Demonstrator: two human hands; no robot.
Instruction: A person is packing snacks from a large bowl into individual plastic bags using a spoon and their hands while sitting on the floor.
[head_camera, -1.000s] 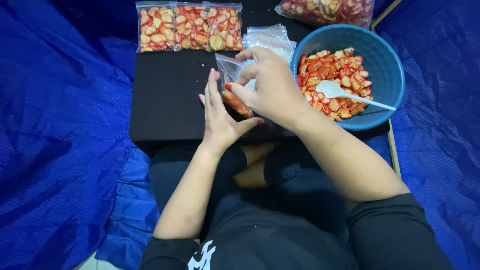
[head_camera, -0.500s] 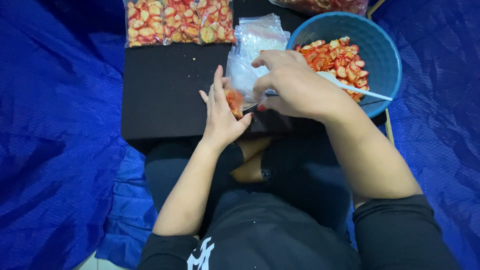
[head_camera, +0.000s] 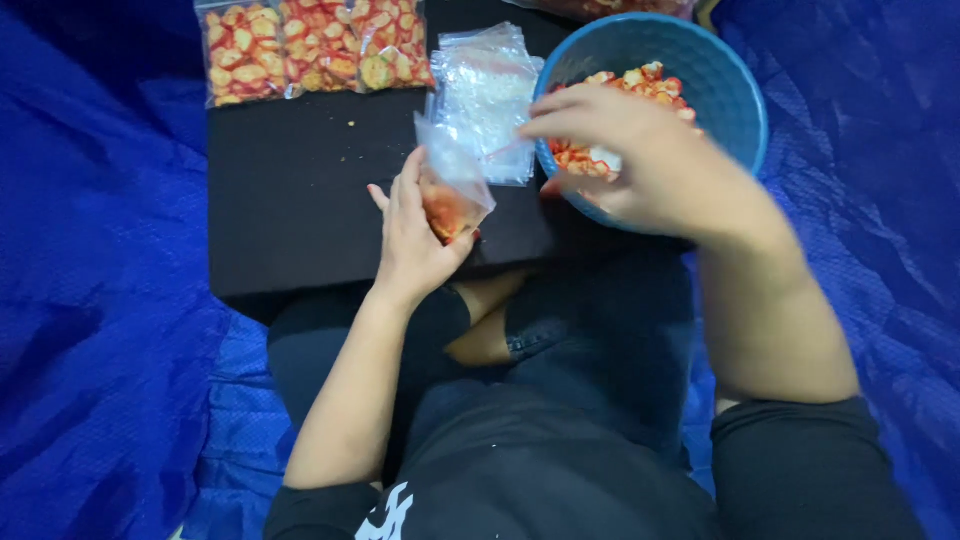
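My left hand (head_camera: 405, 245) holds a small clear plastic bag (head_camera: 452, 190) upright on the black table (head_camera: 290, 190); the bag's bottom is filled with red-orange snack slices. My right hand (head_camera: 650, 165) is over the blue bowl (head_camera: 740, 90), with its fingers curled on the white spoon (head_camera: 603, 158), whose bowl end shows under the fingers. More red-orange snack slices (head_camera: 640, 78) lie in the bowl behind the hand. The hand is motion-blurred.
A stack of empty clear bags (head_camera: 485, 90) lies between the held bag and the bowl. Three filled snack bags (head_camera: 310, 45) lie in a row at the table's far left. Blue tarp (head_camera: 100, 250) surrounds the table. My crossed legs are below its near edge.
My right hand has let go of the small bag and moved right into the blue bowl onto the spoon. My left hand now holds the bag alone. The view has shifted slightly.
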